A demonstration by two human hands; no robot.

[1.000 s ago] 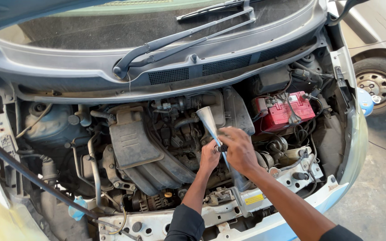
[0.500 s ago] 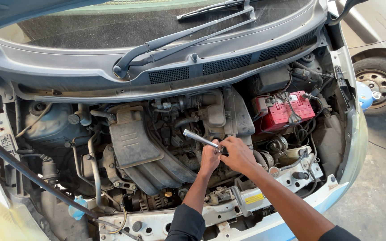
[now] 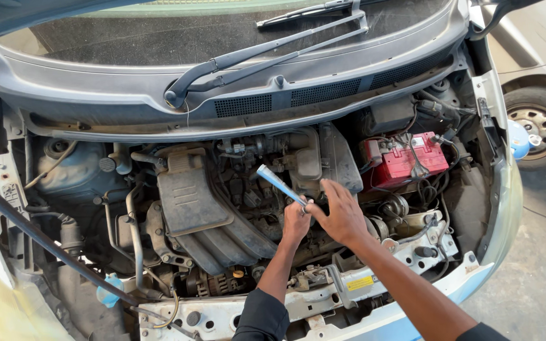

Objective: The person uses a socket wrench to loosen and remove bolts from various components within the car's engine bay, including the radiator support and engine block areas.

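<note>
A metal wrench (image 3: pixel 280 184) is held over the middle of the open engine bay (image 3: pixel 222 208).

The left hand (image 3: pixel 296 222) is closed around the wrench's lower end, with the forearm raised steeply from the front edge. The right hand (image 3: pixel 341 215) is laid just beside it, fingers spread open, fingertips at the handle. The shaft is tilted up to the left, near the red battery (image 3: pixel 406 162).

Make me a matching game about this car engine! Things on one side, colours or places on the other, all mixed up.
Things:
1. battery
2. metal wrench
3. wiper
4. wheel

Colours or places:
A. black, lying below the windshield
B. far right, on another car
C. red, on the engine bay's right side
D. shiny silver, held by the left hand, with the right hand beside it

Pairs: 1-C, 2-D, 3-A, 4-B
</note>
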